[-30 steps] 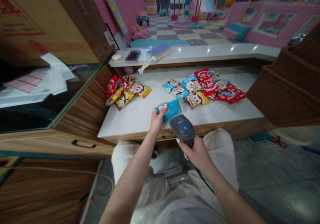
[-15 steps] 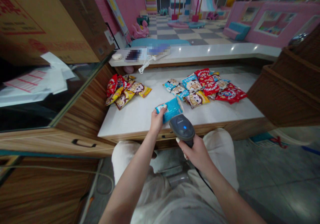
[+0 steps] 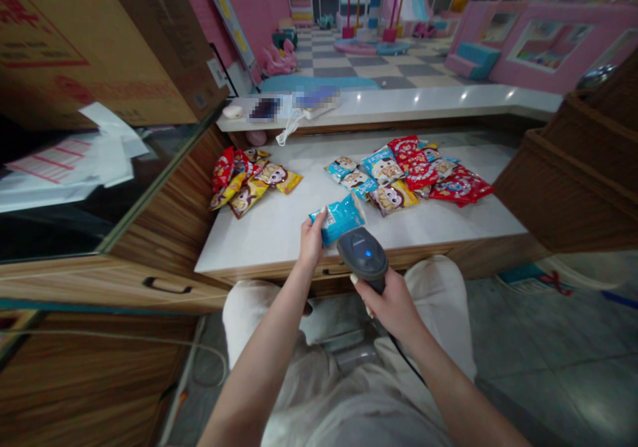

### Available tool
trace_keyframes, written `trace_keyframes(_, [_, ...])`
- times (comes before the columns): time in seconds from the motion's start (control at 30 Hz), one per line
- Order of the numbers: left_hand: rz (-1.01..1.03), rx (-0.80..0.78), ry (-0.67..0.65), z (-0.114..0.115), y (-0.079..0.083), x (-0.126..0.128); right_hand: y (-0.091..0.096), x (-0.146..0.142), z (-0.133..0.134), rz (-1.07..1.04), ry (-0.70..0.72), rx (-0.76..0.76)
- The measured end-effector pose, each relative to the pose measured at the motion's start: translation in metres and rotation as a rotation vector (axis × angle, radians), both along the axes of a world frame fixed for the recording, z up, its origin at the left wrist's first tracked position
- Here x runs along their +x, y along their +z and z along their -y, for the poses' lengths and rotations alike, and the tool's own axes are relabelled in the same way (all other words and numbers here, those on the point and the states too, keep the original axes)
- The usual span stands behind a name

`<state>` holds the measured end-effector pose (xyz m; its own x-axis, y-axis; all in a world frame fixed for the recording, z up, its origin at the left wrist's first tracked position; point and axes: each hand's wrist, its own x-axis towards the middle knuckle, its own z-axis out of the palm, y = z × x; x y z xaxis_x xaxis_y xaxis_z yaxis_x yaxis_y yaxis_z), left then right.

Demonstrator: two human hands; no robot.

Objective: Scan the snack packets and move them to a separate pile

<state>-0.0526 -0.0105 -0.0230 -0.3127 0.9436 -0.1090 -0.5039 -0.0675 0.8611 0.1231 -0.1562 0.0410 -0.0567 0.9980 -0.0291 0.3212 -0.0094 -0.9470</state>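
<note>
above counter edge (image 3: 259, 266) | left fingers (image 3: 319, 223) grip blue packet (image 3: 343, 220) | right fingers (image 3: 366, 304) clench barcode scanner (image 3: 363, 254)

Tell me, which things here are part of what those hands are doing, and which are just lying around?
Part of the work:
left hand holding the blue packet
right hand holding the barcode scanner
other snack packets on the white counter

Just lying about:
cardboard box
loose papers
white cable
</note>
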Motion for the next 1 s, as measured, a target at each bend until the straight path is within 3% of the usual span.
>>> trace_keyframes(0.3, [-0.079,0.113,-0.115,0.003,0.007,0.000,0.002,-0.001,-0.001,0.002,0.006,0.008])
trace_keyframes(0.57, [-0.110,0.128,-0.126,0.005,0.010,0.001,0.003,-0.002,0.000,0.004,0.019,0.013])
trace_keyframes(0.8, [-0.019,0.053,-0.120,0.007,0.020,0.007,0.006,0.000,0.001,0.007,0.030,0.007])
trace_keyframes(1.0, [-0.085,0.088,-0.115,0.009,0.016,0.001,0.004,-0.001,0.001,-0.003,0.013,0.006])
